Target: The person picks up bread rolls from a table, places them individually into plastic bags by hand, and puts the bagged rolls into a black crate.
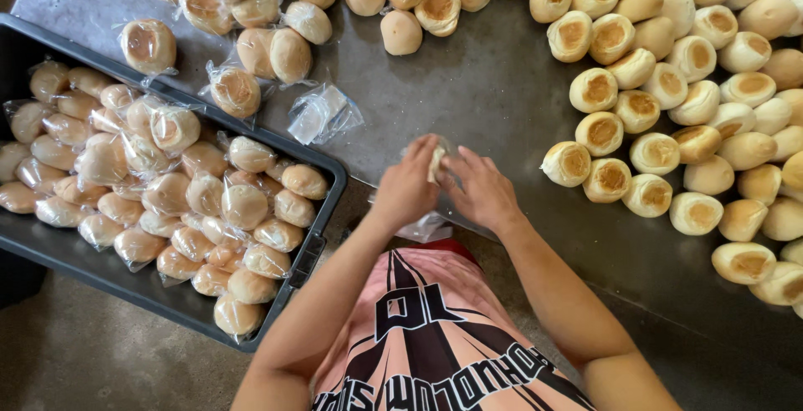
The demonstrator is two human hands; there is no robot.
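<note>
Steel table (493,85) bare mid-top | left hand (407,187), right hand (483,192) grip bun (436,163) near edge

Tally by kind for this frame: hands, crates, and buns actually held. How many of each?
Hands: 2 (left hand, right hand)
Black crate: 1
Held bun, between both hands: 1
Total: 4

Both hands on one bun at the table edge

I see my left hand (407,187) and right hand (483,191) closed together around a small bun (437,163) in clear wrap, over the dark metal table (493,85). A pile of bare buns (669,102) lies to the right. A black crate (322,235) of bagged buns (167,185) sits to the left, a stack of empty bags (322,114) just beyond it
</note>
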